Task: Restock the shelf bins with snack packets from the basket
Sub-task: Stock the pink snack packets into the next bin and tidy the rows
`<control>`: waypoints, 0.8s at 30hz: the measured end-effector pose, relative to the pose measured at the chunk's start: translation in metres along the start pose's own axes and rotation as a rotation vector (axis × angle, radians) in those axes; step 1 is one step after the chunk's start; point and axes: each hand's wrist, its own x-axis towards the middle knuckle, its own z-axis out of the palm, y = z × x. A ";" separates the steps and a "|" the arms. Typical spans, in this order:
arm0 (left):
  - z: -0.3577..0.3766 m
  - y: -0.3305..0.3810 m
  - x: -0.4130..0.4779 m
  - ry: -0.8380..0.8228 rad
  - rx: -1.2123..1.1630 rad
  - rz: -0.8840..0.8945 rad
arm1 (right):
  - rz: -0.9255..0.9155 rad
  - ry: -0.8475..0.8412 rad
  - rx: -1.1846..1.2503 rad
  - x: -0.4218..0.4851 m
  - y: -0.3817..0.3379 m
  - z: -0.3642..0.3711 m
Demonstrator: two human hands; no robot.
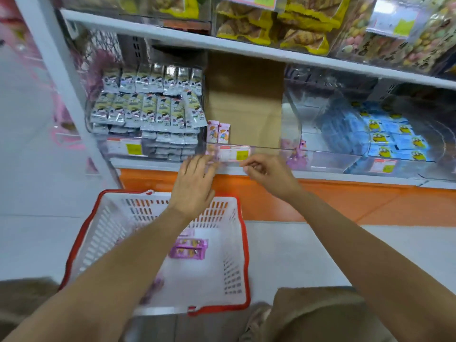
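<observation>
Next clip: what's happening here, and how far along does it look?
A person crouches at a store shelf, restocking the clear middle bin. The left hand and the right hand are both at the bin's front edge beside its price label; whether either holds a packet is unclear. Two pink snack packets stand upright at the bin's left side, the rest showing bare cardboard backing. The white plastic basket with a red rim on the floor holds a few purple-pink packets.

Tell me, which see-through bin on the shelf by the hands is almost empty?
The middle bin, right above both hands. It has only two pink packets standing at its left side, while the left bin and the right bin hold many more.
</observation>
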 end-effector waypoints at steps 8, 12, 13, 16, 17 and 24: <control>0.023 -0.121 -0.138 -0.306 0.009 -0.328 | 0.038 -0.345 -0.032 0.000 -0.016 0.167; 0.041 -0.153 -0.190 -0.421 -0.022 -0.502 | 0.103 -0.528 -0.128 -0.006 0.002 0.234; 0.048 -0.156 -0.199 -0.454 -0.032 -0.539 | 0.119 -0.561 -0.152 -0.009 0.008 0.248; 0.065 -0.166 -0.217 -0.488 -0.028 -0.608 | 0.194 -0.675 -0.144 -0.018 0.030 0.281; 0.069 -0.169 -0.220 -0.509 -0.021 -0.605 | 0.220 -0.719 -0.137 -0.019 0.036 0.291; 0.076 -0.179 -0.237 -0.467 -0.060 -0.534 | 0.207 -0.824 -0.183 -0.009 0.051 0.362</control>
